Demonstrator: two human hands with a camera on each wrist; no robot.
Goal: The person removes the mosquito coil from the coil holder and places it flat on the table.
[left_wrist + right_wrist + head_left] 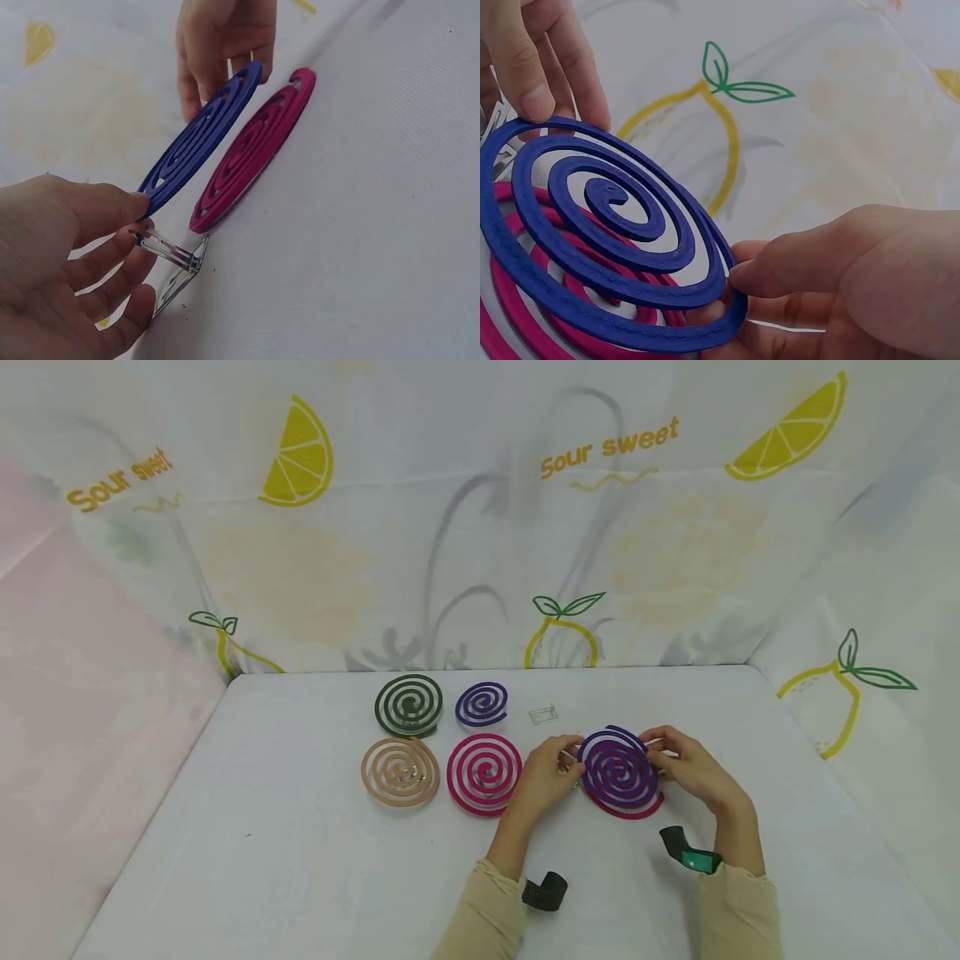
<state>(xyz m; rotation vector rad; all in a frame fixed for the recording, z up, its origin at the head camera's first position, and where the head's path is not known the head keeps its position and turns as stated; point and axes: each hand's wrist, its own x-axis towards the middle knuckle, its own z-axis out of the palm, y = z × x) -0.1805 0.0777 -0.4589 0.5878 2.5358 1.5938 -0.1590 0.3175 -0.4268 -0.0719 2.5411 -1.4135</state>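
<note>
A blue mosquito coil (622,262) is held flat in the air by both hands, just above a pink mosquito coil (251,142) on the table. My left hand (551,771) pinches its left edge between thumb and fingers. At the opposite edge my right hand (692,768) pinches it, thumb on top and fingers beneath. Below my left thumb, a folded metal coil stand (176,262) shows close to the lower fingers; whether they touch it I cannot tell. In the head view the blue coil covers most of the pink one.
To the left lie a green coil (408,704), a smaller blue coil (482,704), a tan coil (400,772) and another pink coil (484,774). Behind the hands a metal stand (543,714) lies on the white table (300,877). A lemon-print cloth (420,568) forms the back wall.
</note>
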